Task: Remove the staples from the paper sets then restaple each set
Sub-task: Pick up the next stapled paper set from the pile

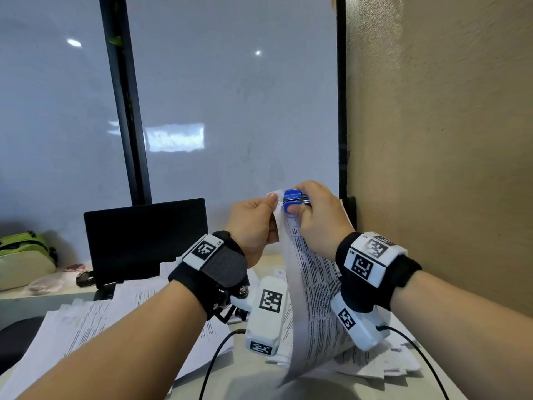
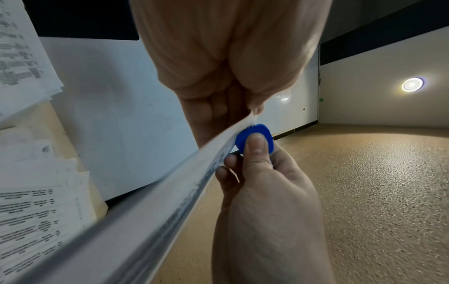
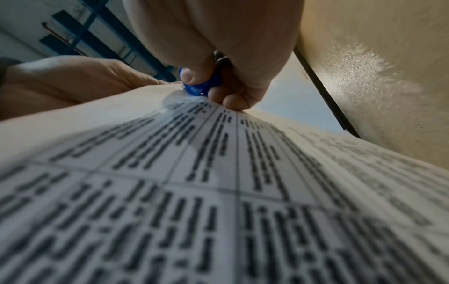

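Note:
I hold a printed paper set (image 1: pixel 311 284) up in the air over the desk. My left hand (image 1: pixel 255 223) pinches its top corner between thumb and fingers. My right hand (image 1: pixel 314 212) squeezes a blue staple remover (image 1: pixel 292 199) whose metal jaws sit at that same corner. In the left wrist view the blue staple remover (image 2: pixel 255 139) is pressed by my right thumb against the edge of the paper set (image 2: pixel 170 192). In the right wrist view the staple remover (image 3: pixel 201 84) meets the paper set (image 3: pixel 218 182) at its top. The staple itself is hidden.
More printed sheets (image 1: pixel 95 321) lie spread over the desk, left and right below my arms. A dark screen (image 1: pixel 147 238) stands behind them. A green and white bag (image 1: pixel 26 255) sits far left. A beige wall (image 1: pixel 447 140) rises close on the right.

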{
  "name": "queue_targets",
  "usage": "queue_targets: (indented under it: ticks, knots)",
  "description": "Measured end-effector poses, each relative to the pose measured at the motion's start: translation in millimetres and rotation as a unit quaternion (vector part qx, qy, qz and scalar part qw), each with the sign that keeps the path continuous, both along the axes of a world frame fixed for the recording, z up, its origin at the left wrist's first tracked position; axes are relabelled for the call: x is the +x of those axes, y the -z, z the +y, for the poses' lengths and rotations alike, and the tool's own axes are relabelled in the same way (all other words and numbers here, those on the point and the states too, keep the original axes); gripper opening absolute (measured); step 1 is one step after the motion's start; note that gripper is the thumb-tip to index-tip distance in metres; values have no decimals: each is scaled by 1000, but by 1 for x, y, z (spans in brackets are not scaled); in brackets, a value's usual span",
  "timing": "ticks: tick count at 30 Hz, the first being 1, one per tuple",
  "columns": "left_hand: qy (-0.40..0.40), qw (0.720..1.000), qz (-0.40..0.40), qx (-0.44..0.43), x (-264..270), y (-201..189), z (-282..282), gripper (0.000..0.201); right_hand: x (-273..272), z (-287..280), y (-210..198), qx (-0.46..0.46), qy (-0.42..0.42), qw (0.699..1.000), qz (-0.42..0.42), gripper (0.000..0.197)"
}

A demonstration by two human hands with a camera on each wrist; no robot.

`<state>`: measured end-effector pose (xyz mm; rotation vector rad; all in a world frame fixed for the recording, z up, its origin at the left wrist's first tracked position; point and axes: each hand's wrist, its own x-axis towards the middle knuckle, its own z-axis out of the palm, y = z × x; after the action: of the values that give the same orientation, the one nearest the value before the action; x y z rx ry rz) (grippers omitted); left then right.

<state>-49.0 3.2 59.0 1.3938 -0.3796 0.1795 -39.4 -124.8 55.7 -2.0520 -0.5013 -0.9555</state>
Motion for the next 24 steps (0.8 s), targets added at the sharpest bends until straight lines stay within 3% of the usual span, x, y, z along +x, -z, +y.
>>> queue_targets:
  ticks: [5, 10, 20, 24]
  knots:
    - [9, 1000, 4, -9, 0, 5, 2, 35, 1, 2, 4, 26, -21, 999, 27, 13]
    - [-5, 1000, 4, -30, -1, 4, 4, 39, 8, -2, 1, 160, -65, 982, 79, 10]
    - [-64, 997, 15, 36, 7, 14, -2, 38, 16, -19, 21, 84, -30, 986, 142, 6]
    - [-101, 989, 21, 109, 13, 23, -2, 35, 20, -36, 33, 72, -10, 981, 180, 5]
